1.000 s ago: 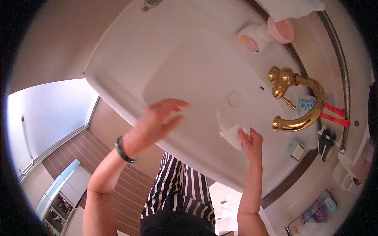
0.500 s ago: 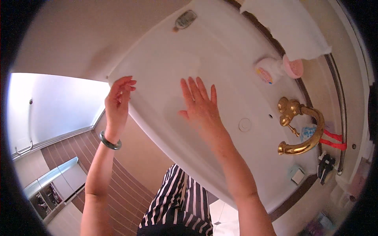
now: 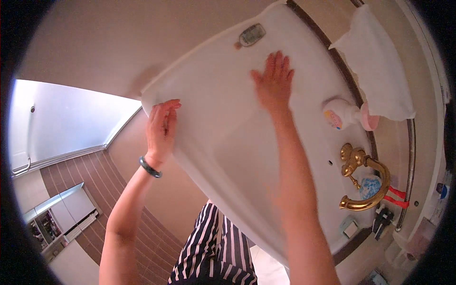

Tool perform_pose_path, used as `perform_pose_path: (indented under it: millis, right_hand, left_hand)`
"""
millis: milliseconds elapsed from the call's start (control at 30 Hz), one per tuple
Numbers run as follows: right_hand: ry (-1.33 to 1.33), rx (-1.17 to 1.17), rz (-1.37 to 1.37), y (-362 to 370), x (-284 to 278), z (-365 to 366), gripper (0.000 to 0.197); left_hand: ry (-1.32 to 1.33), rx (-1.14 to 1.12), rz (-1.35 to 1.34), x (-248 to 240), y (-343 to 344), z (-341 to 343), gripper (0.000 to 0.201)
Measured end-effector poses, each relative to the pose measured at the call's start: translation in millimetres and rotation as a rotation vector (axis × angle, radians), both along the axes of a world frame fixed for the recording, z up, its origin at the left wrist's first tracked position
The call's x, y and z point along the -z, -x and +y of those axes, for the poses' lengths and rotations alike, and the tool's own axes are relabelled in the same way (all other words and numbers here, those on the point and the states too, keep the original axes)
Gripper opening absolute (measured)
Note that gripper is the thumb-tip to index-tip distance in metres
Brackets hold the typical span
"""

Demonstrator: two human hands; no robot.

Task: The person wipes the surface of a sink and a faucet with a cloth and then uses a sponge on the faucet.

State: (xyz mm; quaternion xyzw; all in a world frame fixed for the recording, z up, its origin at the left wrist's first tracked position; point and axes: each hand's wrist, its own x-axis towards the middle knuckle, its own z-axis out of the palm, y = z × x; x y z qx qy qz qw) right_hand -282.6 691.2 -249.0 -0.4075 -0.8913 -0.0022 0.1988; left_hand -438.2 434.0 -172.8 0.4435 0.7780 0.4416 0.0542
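My right hand [image 3: 274, 88] reaches far over the white washbasin [image 3: 223, 104], palm down with fingers spread, apparently on its flat surface. It holds nothing I can see. At the basin's left front edge is my left hand [image 3: 163, 128], loosely bent with the fingers partly apart and nothing visible in it. A dark green bangle [image 3: 150, 167] circles that wrist. Just beyond my right hand lies a small flat bottle with a dark label [image 3: 251, 34]. Farther right, a white bottle with a pink cap [image 3: 338, 114] stands by the basin's back edge.
A curved gold faucet [image 3: 363, 203] sticks out over the basin at the right, beside a blue and white mesh puff [image 3: 370, 186] with a red ribbon. A soap dish [image 3: 350, 228] sits near the corner. A white towel [image 3: 382, 66] hangs from a metal rail [image 3: 410, 156].
My right hand has slid away from me and to the right across the basin, nearer the flat bottle. My left hand stays by the edge. The whole view has shifted.
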Motion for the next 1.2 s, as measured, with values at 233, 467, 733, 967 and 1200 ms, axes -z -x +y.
perform_pose_path:
  millis: [233, 467, 733, 967, 1200]
  right_hand:
    - [0.238, -0.145, -0.058, 30.9, 1.9, -76.1, 0.083]
    - [0.139, -0.220, -0.138, 31.0, -28.7, -46.0, 0.061]
    - [0.483, -0.065, -0.043, 99.2, -26.1, -196.4, 0.061]
    - [0.364, -0.005, 0.306, 131.2, -45.4, -251.7, 0.073]
    - [0.520, -0.031, -0.120, -58.3, -47.0, -327.1, 0.062]
  left_hand:
    - [-0.050, -0.112, -0.075, 22.5, 12.6, -14.5, 0.020]
    - [-0.050, -0.134, 0.011, 29.2, 11.8, -5.6, 0.025]
    - [-0.028, -0.187, -0.243, 19.7, 20.5, -20.6, 0.024]
    - [-0.385, -0.161, -0.265, -25.9, 36.2, -47.1, 0.025]
    - [-0.063, 0.004, -0.061, 24.6, 41.6, -0.7, 0.021]
